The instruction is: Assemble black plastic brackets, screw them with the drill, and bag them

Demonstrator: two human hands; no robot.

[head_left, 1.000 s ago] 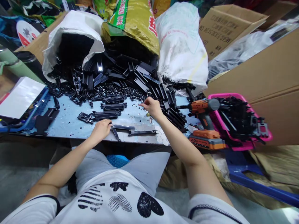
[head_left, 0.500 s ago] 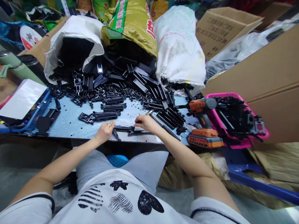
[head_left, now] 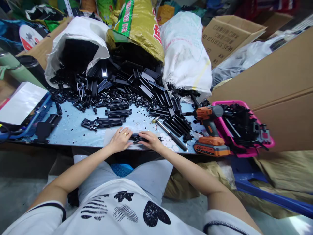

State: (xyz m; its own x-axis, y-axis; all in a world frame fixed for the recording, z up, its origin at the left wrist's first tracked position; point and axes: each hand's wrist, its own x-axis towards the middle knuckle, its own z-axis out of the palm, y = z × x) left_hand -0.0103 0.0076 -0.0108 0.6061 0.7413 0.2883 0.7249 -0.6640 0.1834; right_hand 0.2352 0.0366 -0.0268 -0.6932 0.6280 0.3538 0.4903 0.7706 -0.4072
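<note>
A long, narrow black plastic part [head_left: 136, 138] lies at the front edge of the blue work table, with my hands on either end. My left hand [head_left: 120, 141] is closed on its left end, fingers over the top. From the other side, my right hand [head_left: 151, 140] pinches it with thumb and fingers. The fingers partly cover the part. Just beyond my left hand sits a row of assembled black parts [head_left: 111, 122]. To the right of my right hand lies a hammer [head_left: 171, 134], its head pointing away from me.
An orange cordless drill [head_left: 212, 130] stands at the right, beside a pink basket [head_left: 246, 151] of black parts. Loose black pieces and screws [head_left: 122, 98] spill from open sacks [head_left: 187, 55] at the back. A blue basket [head_left: 36, 125] is at the left.
My hands have come closer together on the black part; the left moved right and now covers its end. The hammer, partly hidden before by my right hand, shows fully.
</note>
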